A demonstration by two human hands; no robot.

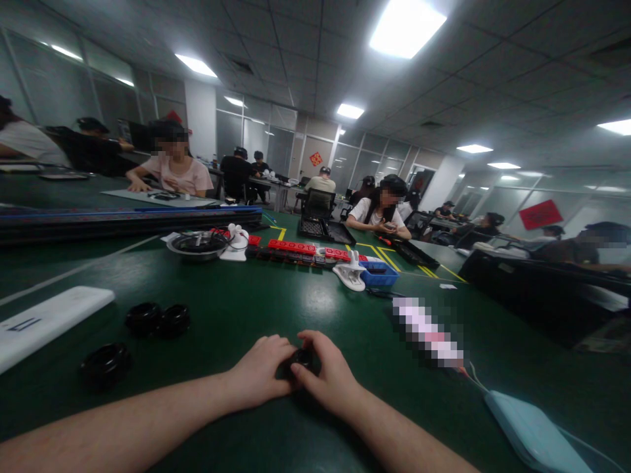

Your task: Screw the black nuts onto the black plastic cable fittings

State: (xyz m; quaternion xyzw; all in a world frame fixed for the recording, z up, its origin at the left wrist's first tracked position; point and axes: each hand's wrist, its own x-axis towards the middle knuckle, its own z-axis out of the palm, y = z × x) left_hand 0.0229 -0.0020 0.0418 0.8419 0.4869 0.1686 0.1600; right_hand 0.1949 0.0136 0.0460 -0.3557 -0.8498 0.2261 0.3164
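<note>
Black object (303,357) between both hands (259,369) (332,376)

Lit by bright panels (408,27) in a grey tiled ceiling (296,59). Beyond the far edge of the green tabletop (236,289), walled with glass partitions (283,135), interrupted by a white pillar (200,125) and furnished with a black chair (318,203).

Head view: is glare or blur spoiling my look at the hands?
Head view: left hand and right hand look fairly clear, but the black item between them is dim and partly covered; beyond, a pale reflection sits on the green table; in the same view, ceiling lights blow out white and the background tilts.
</note>
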